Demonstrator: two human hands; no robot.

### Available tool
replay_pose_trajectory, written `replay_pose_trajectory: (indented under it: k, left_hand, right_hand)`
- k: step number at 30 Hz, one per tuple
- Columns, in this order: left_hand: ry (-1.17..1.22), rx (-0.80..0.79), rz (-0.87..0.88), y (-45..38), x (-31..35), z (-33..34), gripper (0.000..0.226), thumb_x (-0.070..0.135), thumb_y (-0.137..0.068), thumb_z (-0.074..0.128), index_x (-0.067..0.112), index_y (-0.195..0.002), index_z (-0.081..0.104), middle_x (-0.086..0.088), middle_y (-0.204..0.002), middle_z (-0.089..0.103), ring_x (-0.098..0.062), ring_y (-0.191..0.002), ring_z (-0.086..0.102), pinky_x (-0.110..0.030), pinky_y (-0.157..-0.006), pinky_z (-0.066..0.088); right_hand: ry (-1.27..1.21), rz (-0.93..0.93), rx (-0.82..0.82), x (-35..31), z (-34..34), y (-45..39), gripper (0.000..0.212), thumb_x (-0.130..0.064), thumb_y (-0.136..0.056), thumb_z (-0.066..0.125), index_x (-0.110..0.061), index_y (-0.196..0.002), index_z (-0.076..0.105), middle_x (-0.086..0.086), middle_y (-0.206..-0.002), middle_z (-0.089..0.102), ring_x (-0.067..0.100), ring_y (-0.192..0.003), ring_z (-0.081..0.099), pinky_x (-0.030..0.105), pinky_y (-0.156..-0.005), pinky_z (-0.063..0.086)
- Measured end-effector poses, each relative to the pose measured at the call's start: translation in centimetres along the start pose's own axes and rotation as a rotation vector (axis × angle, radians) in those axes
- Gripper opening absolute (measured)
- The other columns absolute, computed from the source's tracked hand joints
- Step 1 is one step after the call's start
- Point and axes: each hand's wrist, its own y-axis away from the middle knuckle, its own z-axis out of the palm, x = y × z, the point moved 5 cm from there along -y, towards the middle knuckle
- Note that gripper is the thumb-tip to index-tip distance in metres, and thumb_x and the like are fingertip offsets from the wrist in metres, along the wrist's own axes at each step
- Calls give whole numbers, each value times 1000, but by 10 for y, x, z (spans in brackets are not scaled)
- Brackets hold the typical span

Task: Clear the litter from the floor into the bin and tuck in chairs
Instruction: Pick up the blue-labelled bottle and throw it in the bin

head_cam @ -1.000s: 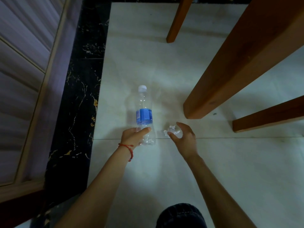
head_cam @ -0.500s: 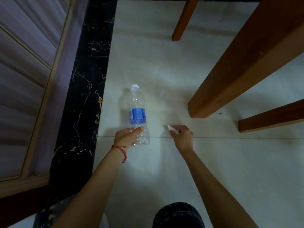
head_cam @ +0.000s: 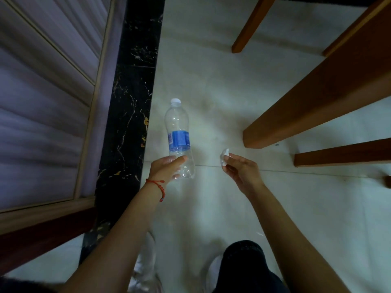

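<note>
Bottle (head_cam: 179,140) in left hand (head_cam: 167,168), cap pointing away, near black border (head_cam: 131,102); right hand (head_cam: 241,168) pinches paper scrap (head_cam: 224,156); floor (head_cam: 211,81) ahead open.

I see a clear plastic bottle (head_cam: 179,140), white cap pointing away, blue label round its middle, gripped at its base; a small crumpled white scrap (head_cam: 224,156) is pinched beside it, well above the pale floor tiles (head_cam: 211,81).

Both arms reached toward twelve o'clock; the left hand (head_cam: 167,168) gripped a bottle (head_cam: 179,140), the right hand (head_cam: 241,172) pinched a paper scrap (head_cam: 224,156).
</note>
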Motion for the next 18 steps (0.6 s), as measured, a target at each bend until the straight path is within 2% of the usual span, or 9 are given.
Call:
replay_pose_trajectory:
  k: [2,5,8,10,12,15,18]
  left_hand:
    - [-13,6,-16,20,8,-8,40,24,-74,72,7,-109,60,-8,-96,64,-18,-87,62,-29,-76,54]
    - [-1,27,-46,52,22,-17,15,24,-73,73,16,-84,66,-8,-87,63,-17,-78,59,-35,-82,51]
    - [-18,11,-34,93,45,-23,7,23,-75,72,20,-76,65,-9,-83,61,-16,-74,57,-30,-69,53]
    - [-9,-2,-16,117,57,-26,6,23,-76,70,20,-76,65,-8,-82,59,-13,-71,56,-20,-55,50]
    - [-5,4,-10,147,77,-32,6,22,-77,69,19,-78,64,-5,-79,58,-12,-70,56,-14,-48,48]
    - [16,-10,-7,194,106,-43,14,22,-78,69,15,-88,63,-5,-84,57,-10,-72,55,-13,-48,48]
    - [27,2,1,237,137,-53,25,22,-78,69,11,-99,61,-5,-86,57,-10,-73,55,-17,-58,52]
  right_hand:
    - [34,16,-22,-11,9,23,6,-3,-79,66,-7,-76,70,1,-64,70,10,-66,66,18,-64,55]
    - [51,36,-35,-29,20,60,7,-3,-79,66,-7,-75,71,1,-65,71,10,-65,67,18,-62,55]
    - [24,63,-4,-52,28,100,5,-2,-79,65,-3,-83,69,2,-67,71,10,-66,67,18,-63,56]
    - [4,66,6,-63,29,121,7,-3,-80,64,-2,-85,68,3,-67,69,11,-66,66,18,-62,55]
    - [-11,65,-21,-80,36,149,7,-5,-83,61,-4,-84,68,2,-64,66,10,-65,64,17,-61,54]
    - [-87,61,-48,-108,48,196,11,-4,-85,58,-6,-79,68,0,-63,63,8,-65,63,17,-61,52]
    - [-125,56,-91,-135,63,241,19,-3,-85,57,-8,-71,67,2,-66,59,9,-67,60,16,-62,51]
